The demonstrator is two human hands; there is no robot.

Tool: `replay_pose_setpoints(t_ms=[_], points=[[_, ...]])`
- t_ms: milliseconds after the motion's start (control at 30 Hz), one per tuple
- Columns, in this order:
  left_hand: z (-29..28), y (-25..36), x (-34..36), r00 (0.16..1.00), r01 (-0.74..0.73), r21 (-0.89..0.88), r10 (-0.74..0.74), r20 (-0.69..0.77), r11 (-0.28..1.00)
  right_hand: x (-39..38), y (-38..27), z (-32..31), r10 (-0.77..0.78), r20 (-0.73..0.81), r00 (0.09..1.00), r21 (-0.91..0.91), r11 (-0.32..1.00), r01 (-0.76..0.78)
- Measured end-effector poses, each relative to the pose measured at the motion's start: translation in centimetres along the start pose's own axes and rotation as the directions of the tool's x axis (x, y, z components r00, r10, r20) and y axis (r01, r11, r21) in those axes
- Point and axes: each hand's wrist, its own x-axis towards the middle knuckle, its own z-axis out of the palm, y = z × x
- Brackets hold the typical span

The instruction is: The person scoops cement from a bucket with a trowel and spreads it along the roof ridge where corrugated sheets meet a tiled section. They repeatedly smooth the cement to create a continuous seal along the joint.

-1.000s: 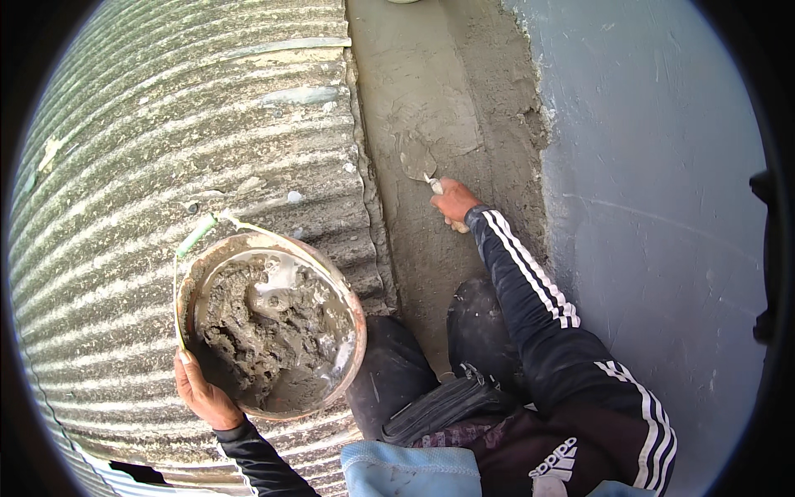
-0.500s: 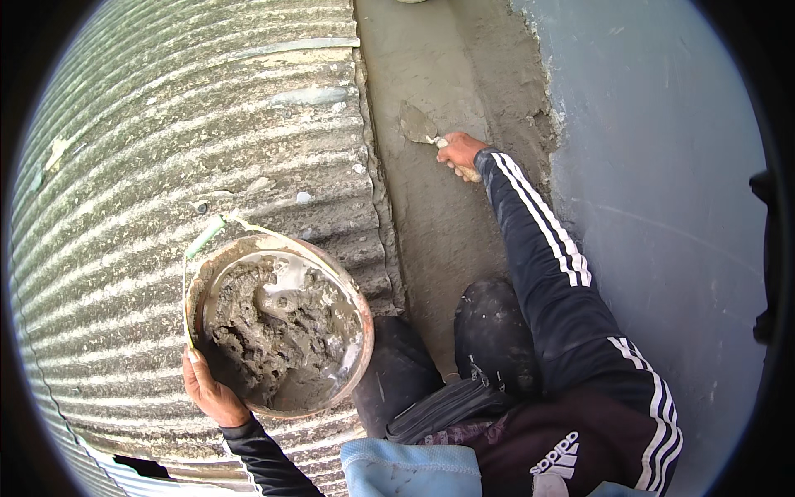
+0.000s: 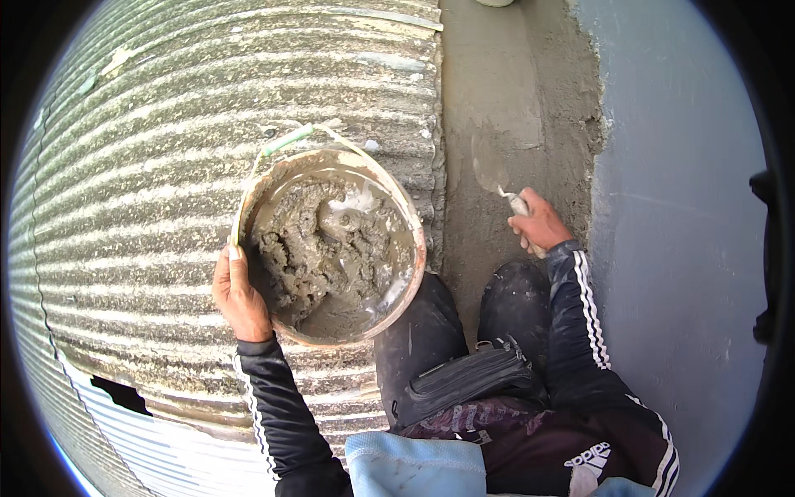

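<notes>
My left hand (image 3: 242,290) grips the left rim of a round bucket (image 3: 420,248), its thumb on top by the foot of the wire handle. Wet grey mortar (image 3: 327,257) fills much of the bucket, lumpy with a pool of water at one side. The bucket handle (image 3: 288,139) has a green grip and stands up along the far rim. Over the cement strip, my right hand (image 3: 540,222) is closed round the handle of a pointed trowel (image 3: 490,172). The trowel's blade points away from me, mortar-coloured, and hard to tell from the cement behind it.
Corrugated roofing (image 3: 149,215) spreads across the left, with a dark hole (image 3: 122,396) at the lower left. A grey cement channel (image 3: 489,74) runs ahead between the roofing and a blue-grey wall (image 3: 671,207). Part of a pale round container (image 3: 495,2) shows at the far end.
My right hand has drawn the trowel back toward me along the cement. My left hand and the bucket have shifted right and farther away in the view, which has itself moved.
</notes>
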Motion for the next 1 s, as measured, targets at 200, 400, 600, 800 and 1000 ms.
replay_pose_setpoints(t_ms=[200,400,600,800,1000], points=[[-0.4,-0.3,0.0,0.999,-0.036,-0.006,0.036,-0.001,0.999,-9.8,-12.5,-0.4,-0.604,0.019,0.796,-0.204,0.778,0.595],[-0.5,-0.6,0.3,1.0,-0.012,-0.031,0.013,0.008,0.999,-15.1,-18.8,6.5,-0.669,0.384,0.636,-0.524,0.409,0.747],[-0.3,-1.2,0.4,1.0,0.026,-0.169,-0.027,-0.002,0.985,-13.8,-18.3,11.9,-0.536,0.453,0.712,-0.631,0.371,0.681],[-0.4,-1.8,0.5,1.0,0.013,-0.163,-0.016,-0.014,0.987,-11.3,-17.8,13.6,-0.371,0.642,0.672,-0.36,0.628,0.69],[-0.6,-1.9,0.6,0.997,0.073,-0.26,-0.066,0.032,0.963,-10.8,-16.0,13.0,-0.077,0.764,0.641,-0.133,0.953,0.273]])
